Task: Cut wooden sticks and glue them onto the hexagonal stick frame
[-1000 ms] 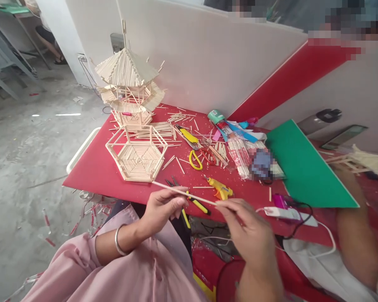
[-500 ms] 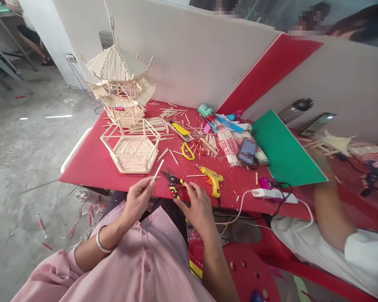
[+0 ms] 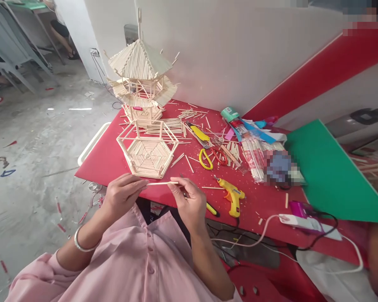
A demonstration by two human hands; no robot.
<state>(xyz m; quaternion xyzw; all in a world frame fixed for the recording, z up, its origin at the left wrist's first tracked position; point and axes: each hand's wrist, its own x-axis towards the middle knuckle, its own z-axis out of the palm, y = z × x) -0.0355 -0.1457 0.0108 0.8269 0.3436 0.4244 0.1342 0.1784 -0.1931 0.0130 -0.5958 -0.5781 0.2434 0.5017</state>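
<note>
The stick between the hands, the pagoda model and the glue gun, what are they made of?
Stick: probably bare wood, judging by its pale, matt surface. Pagoda model: likely wood too, unpainted; slim, pale pieces line up in rows. Glue gun: seems hard plastic, smooth, with even yellow colour and moulded-looking shape.

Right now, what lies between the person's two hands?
The head view shows a thin pale stick bridging the gap from left hand to right hand, seen against the red tabletop.

Left hand (image 3: 121, 195) and right hand (image 3: 190, 203) hold a pale stick (image 3: 159, 183)
</note>
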